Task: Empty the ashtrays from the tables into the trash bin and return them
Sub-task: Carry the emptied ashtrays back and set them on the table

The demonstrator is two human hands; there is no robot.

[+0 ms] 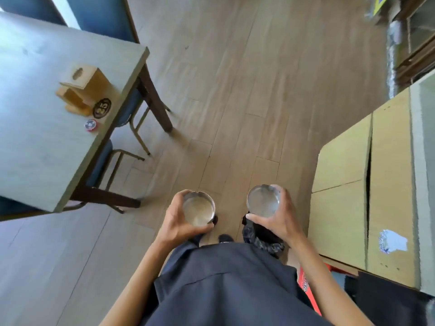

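Note:
I hold two round metal ashtrays at waist height over the wooden floor. My left hand (175, 220) grips the left ashtray (199, 209) by its rim; its bowl looks pale and bare of butts. My right hand (280, 220) grips the right ashtray (263, 201), which tilts slightly and also shows a bare shiny bottom. A grey table (35, 137) stands to my left, apart from both hands. A black bag-like thing (261, 238) sits on the floor under my right hand; I cannot tell whether it is the trash bin.
On the table stand a wooden holder (80, 88), a number plate reading 25 (102, 108) and a small round disc (90, 125). Blue chairs (103, 161) are tucked under the table. Large cardboard boxes (367, 196) stand to the right. Wooden floor stretches ahead.

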